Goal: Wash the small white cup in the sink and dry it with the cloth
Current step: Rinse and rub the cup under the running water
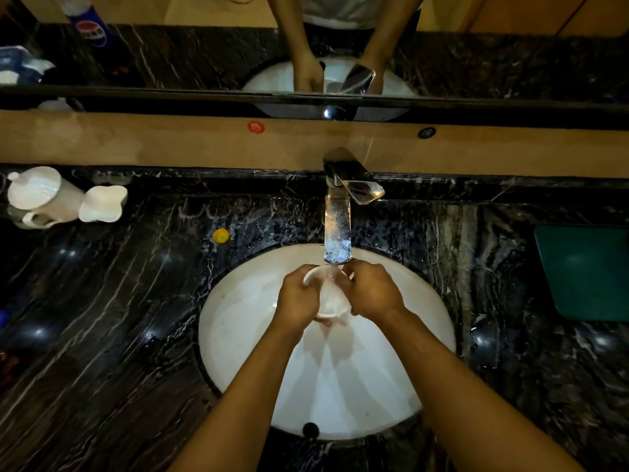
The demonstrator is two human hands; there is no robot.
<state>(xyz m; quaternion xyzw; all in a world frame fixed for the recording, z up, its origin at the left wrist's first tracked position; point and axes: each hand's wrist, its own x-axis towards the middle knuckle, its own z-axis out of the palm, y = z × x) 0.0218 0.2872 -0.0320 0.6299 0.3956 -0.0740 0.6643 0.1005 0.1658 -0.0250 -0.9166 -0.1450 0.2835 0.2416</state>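
The small white cup (327, 294) is held over the white oval sink (238, 321), just under the chrome tap's spout (337, 233). Water runs from the spout into the cup. My left hand (295, 298) grips the cup's left side and bottom. My right hand (371, 289) closes on its right rim, fingers at the top edge. Both hands hide much of the cup. A dark green cloth (585, 270) lies flat on the counter at the far right.
Black marble counter (136, 318) surrounds the sink. A white jug (41, 195) and a white wavy dish (102, 203) stand at the back left. A small yellow cap (221, 236) lies near the sink's rim. A mirror (204, 56) runs along the back.
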